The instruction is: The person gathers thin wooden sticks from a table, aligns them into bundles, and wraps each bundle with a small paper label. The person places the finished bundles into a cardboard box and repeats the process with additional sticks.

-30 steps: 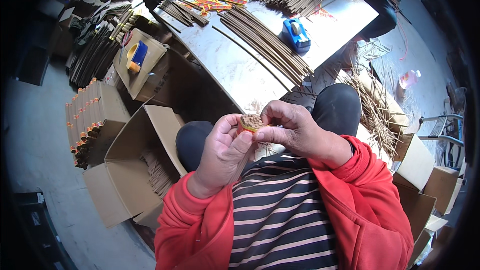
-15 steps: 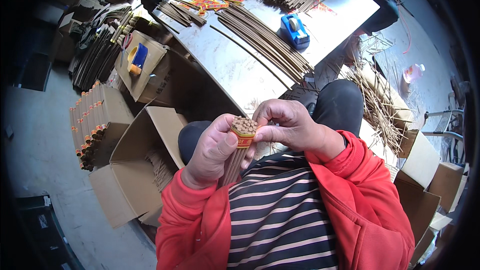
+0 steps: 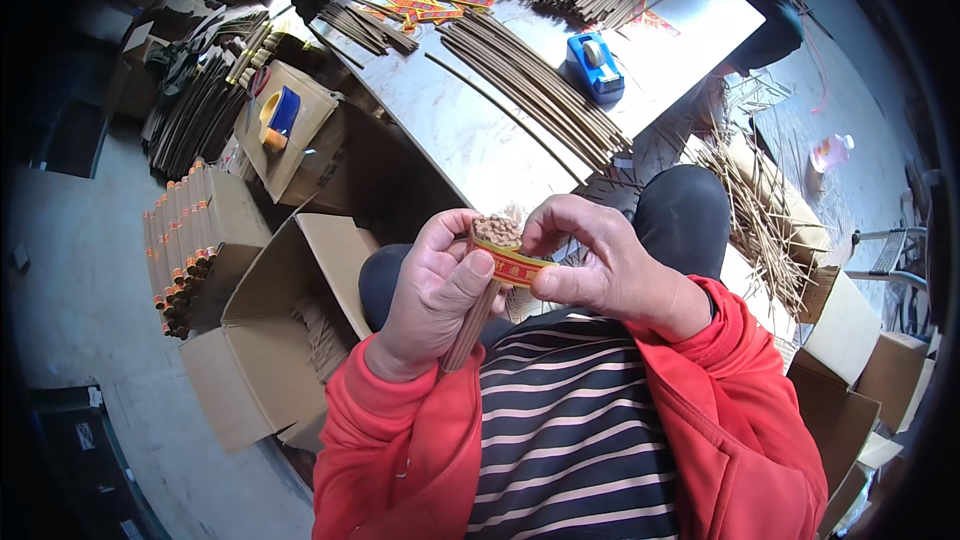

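The left hand (image 3: 428, 292) grips a bundle of brown sticks (image 3: 466, 330) in front of the person's torso, at the near end of the desk (image 3: 480, 135), seemingly to keep the cluster tight and its upper ends level. The right hand (image 3: 608, 265) pinches the free end of a red-and-yellow paper band (image 3: 517, 270) between thumb and fingers, apparently keeping it taut; the left thumb presses its other part against the bundle. The sticks look slender, straight and matte, their pale, blunt tips making a knobbly top; the band is flat, smooth and flexible. Farther right, a blue plastic tape dispenser (image 3: 597, 68) stands beside loose sticks (image 3: 530, 90).
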Demonstrator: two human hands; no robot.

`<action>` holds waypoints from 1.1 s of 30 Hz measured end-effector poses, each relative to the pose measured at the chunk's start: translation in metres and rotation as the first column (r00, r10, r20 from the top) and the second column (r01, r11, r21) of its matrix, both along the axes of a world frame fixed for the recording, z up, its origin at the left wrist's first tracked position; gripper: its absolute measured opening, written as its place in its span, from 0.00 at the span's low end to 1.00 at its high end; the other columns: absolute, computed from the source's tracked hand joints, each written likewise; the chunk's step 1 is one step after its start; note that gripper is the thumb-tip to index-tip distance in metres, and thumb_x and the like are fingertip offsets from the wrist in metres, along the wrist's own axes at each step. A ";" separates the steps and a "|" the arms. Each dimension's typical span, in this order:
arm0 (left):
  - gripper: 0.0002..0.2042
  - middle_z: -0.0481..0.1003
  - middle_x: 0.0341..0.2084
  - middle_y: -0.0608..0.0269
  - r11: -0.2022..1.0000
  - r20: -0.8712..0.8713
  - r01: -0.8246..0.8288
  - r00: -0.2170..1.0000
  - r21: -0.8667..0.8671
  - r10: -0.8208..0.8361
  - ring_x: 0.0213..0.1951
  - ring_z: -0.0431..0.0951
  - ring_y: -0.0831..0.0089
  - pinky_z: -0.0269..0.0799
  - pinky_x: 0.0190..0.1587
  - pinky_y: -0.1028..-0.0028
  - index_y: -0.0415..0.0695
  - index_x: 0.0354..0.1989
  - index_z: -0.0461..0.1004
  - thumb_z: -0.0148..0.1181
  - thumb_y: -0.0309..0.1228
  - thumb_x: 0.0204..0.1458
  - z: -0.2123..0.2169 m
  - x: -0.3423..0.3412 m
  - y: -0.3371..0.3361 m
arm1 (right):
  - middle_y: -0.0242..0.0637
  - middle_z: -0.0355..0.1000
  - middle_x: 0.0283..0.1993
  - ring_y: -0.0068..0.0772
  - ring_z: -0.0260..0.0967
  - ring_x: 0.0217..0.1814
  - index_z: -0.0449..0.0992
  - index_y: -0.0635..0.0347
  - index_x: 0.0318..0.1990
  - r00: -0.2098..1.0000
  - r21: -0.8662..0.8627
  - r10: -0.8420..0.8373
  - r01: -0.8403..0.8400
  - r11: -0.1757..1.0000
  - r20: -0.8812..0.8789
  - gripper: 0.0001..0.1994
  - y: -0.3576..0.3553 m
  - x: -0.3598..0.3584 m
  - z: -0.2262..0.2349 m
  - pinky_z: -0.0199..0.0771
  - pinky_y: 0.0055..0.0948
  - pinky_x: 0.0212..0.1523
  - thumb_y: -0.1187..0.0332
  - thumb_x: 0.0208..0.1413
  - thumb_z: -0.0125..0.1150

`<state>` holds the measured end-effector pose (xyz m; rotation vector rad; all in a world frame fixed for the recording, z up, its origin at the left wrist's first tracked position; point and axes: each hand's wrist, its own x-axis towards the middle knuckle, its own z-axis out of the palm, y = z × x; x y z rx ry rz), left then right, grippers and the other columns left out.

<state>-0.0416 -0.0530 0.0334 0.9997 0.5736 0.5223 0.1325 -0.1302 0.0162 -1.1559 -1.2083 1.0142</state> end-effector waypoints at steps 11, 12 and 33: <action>0.22 0.70 0.35 0.58 0.997 0.015 0.059 0.998 0.053 -0.060 0.27 0.72 0.75 0.71 0.26 0.80 0.41 0.48 0.58 0.57 0.40 0.52 -0.004 -0.003 0.003 | 0.35 0.66 0.26 0.23 0.65 0.26 0.71 0.65 0.30 0.985 0.147 0.118 -0.099 0.984 -0.126 0.08 0.011 -0.011 -0.009 0.66 0.23 0.27 0.68 0.54 0.58; 0.22 0.70 0.35 0.58 0.997 0.028 0.064 0.997 0.049 -0.066 0.27 0.72 0.75 0.72 0.26 0.79 0.41 0.48 0.58 0.57 0.40 0.52 -0.004 -0.004 0.004 | 0.35 0.66 0.26 0.22 0.65 0.27 0.71 0.65 0.30 0.991 0.170 0.116 -0.104 0.980 -0.067 0.08 0.012 -0.009 -0.012 0.66 0.23 0.27 0.69 0.55 0.58; 0.21 0.70 0.25 0.54 0.985 0.108 0.165 0.981 -0.050 -0.159 0.22 0.72 0.73 0.71 0.23 0.78 0.40 0.44 0.60 0.57 0.43 0.52 -0.003 -0.002 0.007 | 0.37 0.66 0.23 0.33 0.66 0.27 0.72 0.64 0.27 0.977 0.282 0.136 -0.178 0.943 0.162 0.10 0.019 0.007 -0.015 0.66 0.27 0.29 0.65 0.51 0.61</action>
